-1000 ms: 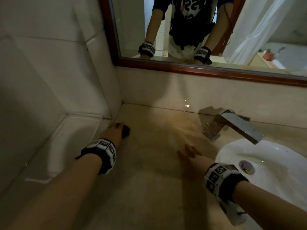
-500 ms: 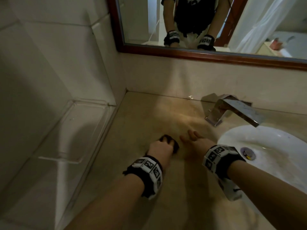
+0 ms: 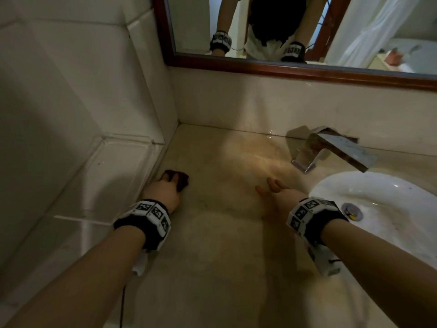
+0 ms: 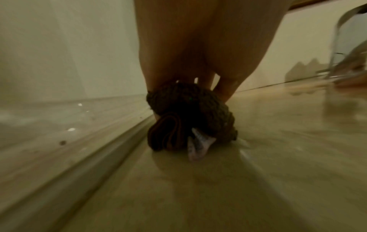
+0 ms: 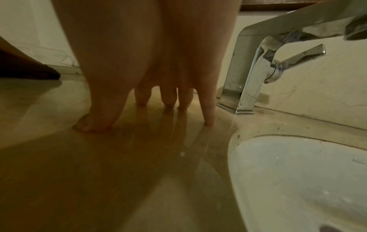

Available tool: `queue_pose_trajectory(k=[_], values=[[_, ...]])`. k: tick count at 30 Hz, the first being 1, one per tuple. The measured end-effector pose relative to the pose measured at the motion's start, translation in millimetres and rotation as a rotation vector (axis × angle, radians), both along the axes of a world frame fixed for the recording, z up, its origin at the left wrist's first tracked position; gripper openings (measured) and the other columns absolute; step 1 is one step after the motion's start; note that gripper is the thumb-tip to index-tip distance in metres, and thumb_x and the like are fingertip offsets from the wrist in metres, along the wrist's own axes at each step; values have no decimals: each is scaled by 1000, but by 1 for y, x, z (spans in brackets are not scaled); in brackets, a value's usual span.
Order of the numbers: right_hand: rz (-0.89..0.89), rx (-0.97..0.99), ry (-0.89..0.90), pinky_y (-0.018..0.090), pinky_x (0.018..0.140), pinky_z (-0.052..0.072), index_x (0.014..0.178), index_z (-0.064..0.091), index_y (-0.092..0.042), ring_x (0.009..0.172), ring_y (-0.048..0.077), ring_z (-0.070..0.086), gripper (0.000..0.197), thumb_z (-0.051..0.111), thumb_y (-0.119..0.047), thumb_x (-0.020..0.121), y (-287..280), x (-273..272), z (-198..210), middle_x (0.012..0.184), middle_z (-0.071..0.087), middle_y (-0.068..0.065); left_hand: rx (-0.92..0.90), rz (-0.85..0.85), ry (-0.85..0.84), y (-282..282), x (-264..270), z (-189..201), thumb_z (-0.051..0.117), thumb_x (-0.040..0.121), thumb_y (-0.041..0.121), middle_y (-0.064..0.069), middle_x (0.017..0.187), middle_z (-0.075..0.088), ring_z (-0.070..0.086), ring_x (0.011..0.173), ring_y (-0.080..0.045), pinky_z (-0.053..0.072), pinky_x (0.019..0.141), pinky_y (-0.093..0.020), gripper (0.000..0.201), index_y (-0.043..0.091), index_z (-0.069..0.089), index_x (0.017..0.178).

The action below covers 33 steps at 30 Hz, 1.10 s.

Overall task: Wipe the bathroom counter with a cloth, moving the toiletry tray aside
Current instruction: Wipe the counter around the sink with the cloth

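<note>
head view has the left hand (image 3: 163, 194) gripping a bunched dark cloth (image 3: 178, 179) pressed to the surface (image 3: 212, 256), right against the edge of the clear toiletry tray (image 3: 111, 176) set by the left wall. the right hand (image 3: 277, 196) lies flat with fingers spread, holding nothing, near the faucet (image 3: 331, 147). pushing leftward could nudge the tray into the wall or snag the cloth's loose tag.

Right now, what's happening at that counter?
A person is wiping the counter. The left hand holds a bunched dark cloth pressed to the surface, right beside the clear tray standing against the side wall. The right hand rests flat, fingers spread, between the faucet and the sink.
</note>
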State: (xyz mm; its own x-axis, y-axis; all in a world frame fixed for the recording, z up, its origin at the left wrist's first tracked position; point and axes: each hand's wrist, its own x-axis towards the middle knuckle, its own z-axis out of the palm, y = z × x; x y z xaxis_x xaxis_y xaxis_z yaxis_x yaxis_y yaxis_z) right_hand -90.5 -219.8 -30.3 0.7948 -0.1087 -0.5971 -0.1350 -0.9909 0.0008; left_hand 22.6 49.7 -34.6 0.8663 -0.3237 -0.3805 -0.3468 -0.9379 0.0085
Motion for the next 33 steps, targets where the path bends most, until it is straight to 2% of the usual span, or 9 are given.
queue_pose_trajectory(k=[2, 7, 10, 13, 16, 18, 21, 25, 33], values=[[-5, 1, -12, 42, 118, 16, 149, 0, -38, 148, 26, -4, 84, 56, -50, 87, 1, -1, -1, 159, -15, 4, 24, -46, -24, -15, -18, 4, 36, 96, 16, -16, 146, 35, 50, 117, -36, 44, 93, -39, 50, 17, 27, 145], [-78, 47, -61, 40, 117, 21, 149, 8, -33, 146, 30, 4, 80, 59, -38, 87, 13, -19, 2, 157, -6, 7, -22, -182, 0, -64, -79, 1, 41, 94, 16, -16, 150, 30, 36, 131, -35, 35, 107, -38, 54, 16, 26, 145], [-138, 91, -56, 40, 118, 23, 150, 9, -26, 146, 33, 10, 83, 62, -32, 87, 16, -38, 7, 158, -4, 10, -142, -247, 11, -85, -109, 2, 45, 93, 17, -10, 146, 41, 38, 129, -33, 38, 105, -38, 51, 21, 35, 143], [-115, 49, 33, 43, 118, 20, 151, -1, -28, 147, 33, 4, 91, 62, -33, 86, 12, -56, 12, 158, -14, 11, -424, -85, -10, -75, -107, 16, 47, 91, 14, -12, 130, 59, 53, 118, -31, 45, 96, -35, 45, 25, 50, 135], [-94, -4, 87, 45, 119, 17, 150, -2, -33, 147, 32, -2, 91, 62, -33, 86, 8, -74, 12, 158, -16, 9, -553, 104, -49, -32, -85, 26, 48, 93, 21, -15, 116, 66, 65, 98, -33, 52, 82, -34, 35, 25, 60, 125], [-88, -17, 64, 47, 119, 16, 149, -2, -37, 147, 32, -3, 83, 56, -36, 89, 9, -84, 7, 158, -16, 7, -509, 174, -52, 7, -74, 19, 48, 93, 27, -13, 118, 65, 65, 96, -32, 54, 83, -33, 31, 24, 62, 120], [-96, -30, 17, 48, 118, 10, 150, -2, -37, 147, 33, -7, 79, 51, -39, 91, 12, -95, 0, 158, -18, 7, -240, 154, -89, 47, -76, -3, 43, 94, 24, -17, 135, 52, 53, 114, -33, 44, 98, -37, 45, 19, 44, 139], [-84, -41, 30, 47, 117, 16, 150, -2, -35, 146, 35, -5, 79, 51, -28, 91, 12, -94, 4, 157, -19, 8, -75, 135, -79, 45, -96, -4, 35, 98, 29, -16, 149, 29, 36, 130, -35, 35, 107, -38, 49, 27, 28, 147], [-59, -57, 46, 47, 117, 21, 150, -2, -35, 146, 37, 3, 92, 62, -39, 84, 11, -89, 1, 158, -13, 10, -273, -74, 57, -34, -173, -7, 47, 93, 26, -12, 147, 28, 29, 133, -33, 36, 110, -39, 45, 32, 44, 138]])
